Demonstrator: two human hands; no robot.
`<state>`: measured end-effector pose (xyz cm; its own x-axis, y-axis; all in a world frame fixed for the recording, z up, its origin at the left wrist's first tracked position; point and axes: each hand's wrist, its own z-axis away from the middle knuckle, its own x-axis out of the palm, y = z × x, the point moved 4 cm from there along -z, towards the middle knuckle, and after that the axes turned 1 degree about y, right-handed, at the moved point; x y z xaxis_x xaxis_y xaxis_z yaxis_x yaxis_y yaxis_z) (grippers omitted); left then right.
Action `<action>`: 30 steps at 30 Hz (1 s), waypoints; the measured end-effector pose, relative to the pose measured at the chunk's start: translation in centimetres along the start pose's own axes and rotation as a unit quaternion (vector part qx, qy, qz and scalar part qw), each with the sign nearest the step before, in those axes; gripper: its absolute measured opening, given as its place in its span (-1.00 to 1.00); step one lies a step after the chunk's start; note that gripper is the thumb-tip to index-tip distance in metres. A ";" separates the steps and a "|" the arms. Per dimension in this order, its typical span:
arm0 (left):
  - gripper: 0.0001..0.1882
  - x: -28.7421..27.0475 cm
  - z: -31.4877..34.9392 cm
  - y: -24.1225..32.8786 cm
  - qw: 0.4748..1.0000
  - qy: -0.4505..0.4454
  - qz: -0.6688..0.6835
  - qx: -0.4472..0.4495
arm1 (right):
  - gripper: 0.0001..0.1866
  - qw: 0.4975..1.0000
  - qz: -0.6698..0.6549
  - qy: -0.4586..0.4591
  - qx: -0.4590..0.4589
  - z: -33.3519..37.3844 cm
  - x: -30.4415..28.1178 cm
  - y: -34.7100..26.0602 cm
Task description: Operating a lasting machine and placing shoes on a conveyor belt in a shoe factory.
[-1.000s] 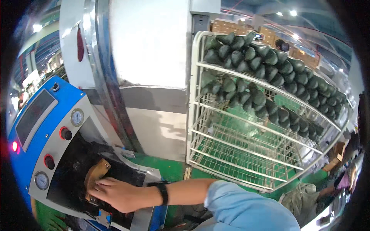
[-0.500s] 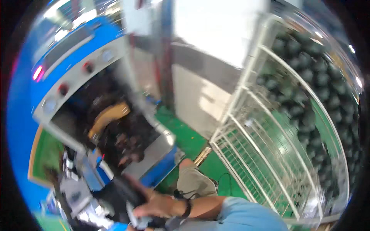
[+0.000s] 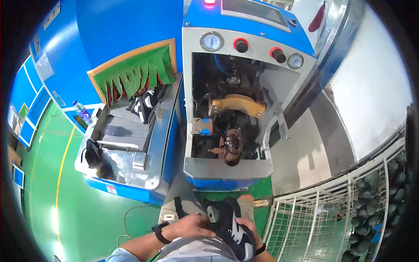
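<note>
A black and white sneaker (image 3: 232, 223) lies across my lap, between my two hands. Beside its dark upper shows a small grey piece with a round hole (image 3: 212, 213); I cannot tell whether it sits inside the shoe. My left hand (image 3: 192, 226), a dark band at its wrist, has its fingers curled against the sneaker's left side. On the other side, my right hand (image 3: 249, 228) grips the shoe, its thumb lying along the upper. The undersides of both hands' grips are hidden.
Ahead stands a blue machine (image 3: 227, 168) with gauges, knobs and a curved tan pad (image 3: 238, 105) inside. At left, a conveyor (image 3: 131, 168) carries dark shoes (image 3: 144, 105) out of a green-curtained opening (image 3: 131, 81). A white wire rack (image 3: 305, 209) with dark shoe-last-like shapes (image 3: 366, 201) stands at right.
My view has swung from the rack on the right toward the machine and conveyor, and is sharper. The sneaker now shows on my lap with both hands at it; earlier one hand was at a blurred dark thing.
</note>
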<state>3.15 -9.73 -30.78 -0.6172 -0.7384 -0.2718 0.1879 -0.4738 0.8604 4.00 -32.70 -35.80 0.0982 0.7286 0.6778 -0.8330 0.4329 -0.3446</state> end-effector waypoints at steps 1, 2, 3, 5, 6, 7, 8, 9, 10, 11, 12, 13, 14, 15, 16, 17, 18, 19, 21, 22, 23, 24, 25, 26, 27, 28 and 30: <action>-0.42 -0.2 -0.3 0.0 1.000 0.000 0.003 0.004 | -0.46 0.996 -0.038 -0.064 0.046 0.5 1.9 -0.3; -0.51 -0.2 -0.9 0.0 0.999 0.008 0.033 0.005 | -0.44 0.985 -0.076 -0.126 0.091 0.9 3.3 -0.4; -0.60 -0.4 -1.7 0.2 0.998 0.017 0.060 0.006 | -0.42 0.984 -0.080 -0.140 0.082 0.1 3.0 -1.1; -0.74 -0.1 -2.4 1.9 0.978 0.011 0.196 0.072 | -0.38 0.991 -0.071 -0.114 -0.025 -1.1 2.3 -4.6; -0.75 -0.1 -2.0 3.7 0.954 0.036 0.214 0.205 | -0.38 0.985 -0.110 -0.062 -0.121 -0.8 4.4 -7.0; -0.74 0.1 -1.1 6.2 0.941 0.020 0.207 0.266 | -0.35 0.966 0.004 -0.034 -0.257 0.0 6.3 -10.1; -0.73 -0.1 -0.1 8.5 0.923 0.002 0.200 0.328 | -0.30 0.915 0.118 -0.002 -0.386 1.3 8.4 -13.2; -0.73 -1.1 0.2 9.2 0.921 -0.003 0.205 0.330 | -0.23 0.850 0.225 0.008 -0.476 2.6 11.6 -15.4; -0.73 -2.9 -0.4 9.3 0.937 0.059 0.208 0.276 | -0.16 0.765 0.330 0.017 -0.553 3.8 15.0 -17.6; -0.73 -4.7 -1.2 9.0 0.945 0.119 0.209 0.219 | -0.10 0.760 0.388 0.055 -0.519 4.6 17.1 -19.4; -0.76 -5.4 -2.7 7.0 0.940 0.068 0.328 0.068 | -0.05 0.752 0.443 0.094 -0.480 4.9 18.6 -20.7; -0.77 -6.4 -3.5 6.2 0.930 0.115 0.337 0.086 | -0.03 0.739 0.456 0.089 -0.488 4.8 20.2 -21.8; -0.78 -7.4 -4.1 5.7 0.918 0.162 0.347 0.104 | -0.02 0.726 0.470 0.083 -0.495 4.6 21.6 -22.8; -0.80 -8.1 -4.5 5.2 0.902 0.147 0.395 0.090 | -0.03 0.704 0.504 0.083 -0.493 3.7 22.8 -23.8; -0.81 -9.0 -5.0 4.8 0.884 0.131 0.443 0.076 | -0.03 0.703 0.509 0.085 -0.489 2.7 23.9 -24.6; -0.84 -9.4 -5.9 5.0 0.872 0.126 0.467 0.070 | -0.04 0.688 0.552 0.116 -0.457 1.8 24.8 -25.3; -0.84 -9.5 -6.9 4.8 0.870 0.120 0.473 0.075 | -0.04 0.669 0.592 0.145 -0.426 1.0 25.5 -25.9; -0.84 -9.4 -8.1 4.5 0.848 0.104 0.515 0.065 | -0.04 0.653 0.619 0.168 -0.402 0.2 26.2 -26.3; -0.83 -9.4 -9.8 3.9 0.810 0.077 0.578 0.063 | -0.02 0.514 0.757 0.189 -0.357 -2.1 26.4 -27.0; -0.83 -9.4 -10.3 3.4 0.805 0.077 0.584 0.065 | -0.01 0.505 0.784 0.202 -0.300 -2.8 27.4 -26.6; -0.81 -9.2 -10.6 3.0 0.789 0.050 0.611 0.049 | -0.04 0.481 0.808 0.225 -0.257 -4.0 26.7 -26.9; -0.79 -9.1 -10.6 2.6 0.771 0.024 0.636 0.033 | -0.04 0.477 0.812 0.222 -0.253 -4.8 26.8 -27.0; -0.79 -9.3 -10.6 2.3 0.767 0.027 0.640 0.034 | -0.07 0.445 0.815 0.246 -0.278 -5.2 27.1 -27.3; -0.77 -9.5 -10.5 2.2 0.755 0.034 0.653 0.045 | -0.09 0.412 0.816 0.268 -0.304 -5.5 27.4 -27.7; -0.75 -9.9 -10.7 2.2 0.741 0.043 0.667 0.060 | -0.12 0.427 0.817 0.252 -0.295 -6.3 27.7 -28.4; -0.75 -10.2 -10.9 2.0 0.736 0.052 0.671 0.066 | -0.12 0.421 0.822 0.242 -0.296 -6.5 28.0 -28.5; -0.72 -10.7 -11.2 1.4 0.768 0.071 0.632 0.076 | -0.14 0.390 0.829 0.270 -0.295 -6.9 27.5 -28.2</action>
<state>18.55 -7.91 -31.46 0.0758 -0.6130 0.7864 0.4700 0.7175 0.5140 33.96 -21.22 -11.92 -0.0772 0.2025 -0.9762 0.2601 -0.9412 -0.2158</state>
